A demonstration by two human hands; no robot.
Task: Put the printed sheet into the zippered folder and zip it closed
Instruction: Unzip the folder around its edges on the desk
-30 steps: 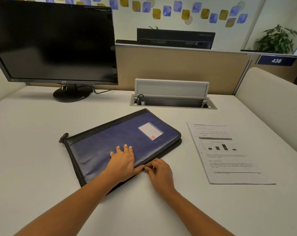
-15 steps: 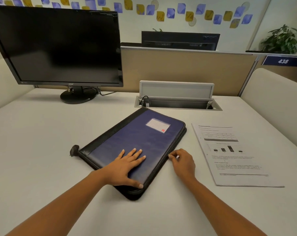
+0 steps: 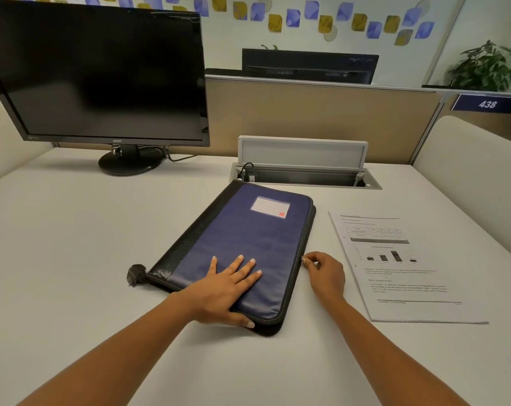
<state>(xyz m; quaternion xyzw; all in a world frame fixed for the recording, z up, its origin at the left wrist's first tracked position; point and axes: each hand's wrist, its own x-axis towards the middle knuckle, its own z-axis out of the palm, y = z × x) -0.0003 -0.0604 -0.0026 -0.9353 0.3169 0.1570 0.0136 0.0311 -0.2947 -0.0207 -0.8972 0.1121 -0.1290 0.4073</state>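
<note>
1. Zippered folder: lies flat near the middle of the surface, blue cover up, its cover still down. I judge the unzipping to be under way, not finished.
2. Printed sheet: rests on the surface just to the right of the folder, apart from it and untouched. Nothing has gone inside yet; opening, inserting and zipping shut all remain.
3. Left hand: my grip here is released, the palm pressed flat on the near part of the cover with fingers spread and the thumb hooked over the near edge, pinning the folder.
4. Right hand: grip pinched shut at the folder's right edge, thumb and forefinger closed on what I take to be the zipper pull, which is too small to make out clearly.
5. Materials: the cover is smooth, slightly glossy blue fabric with faint creases, pale stitching and rounded corners; a black grained strip runs along the spine side, and a small dark tab juts from the near left corner. A clear label pocket sits near the far end.
6. Sheet: thin white paper carrying text, a table and a small bar chart, lying flat.
</note>
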